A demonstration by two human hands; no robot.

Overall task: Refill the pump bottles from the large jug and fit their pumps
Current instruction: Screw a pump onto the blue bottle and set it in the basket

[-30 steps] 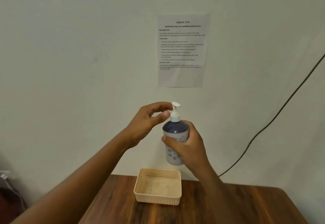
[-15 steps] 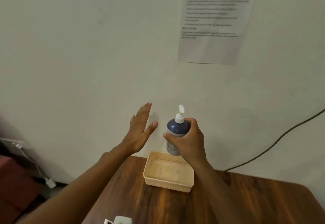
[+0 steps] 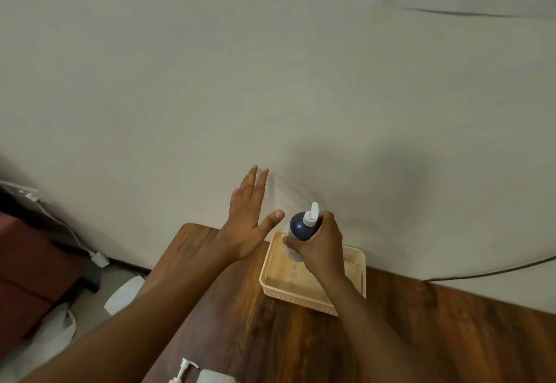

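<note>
My right hand [image 3: 320, 247] grips a pump bottle [image 3: 301, 226] with a dark blue shoulder and a white pump head fitted on top. It holds the bottle upright inside the far left part of a beige plastic basket [image 3: 358, 265] on the wooden table [image 3: 421, 337]. The bottle's lower body is hidden by my fingers and the basket wall. My left hand [image 3: 248, 220] hovers just left of the bottle, flat, fingers apart and empty. At the bottom edge a loose white pump [image 3: 182, 370] lies beside the top of another white bottle [image 3: 215, 376].
A pale wall stands right behind the table. A dark cable [image 3: 487, 273] runs along the wall at the right. Left of the table, on the floor, are a white cylinder [image 3: 125, 295], white cloth and a dark red piece of furniture [image 3: 27, 277].
My left hand let go of the pump head and opened flat. My right hand lowered the bottle from mid-air into the basket. The view tilted down.
</note>
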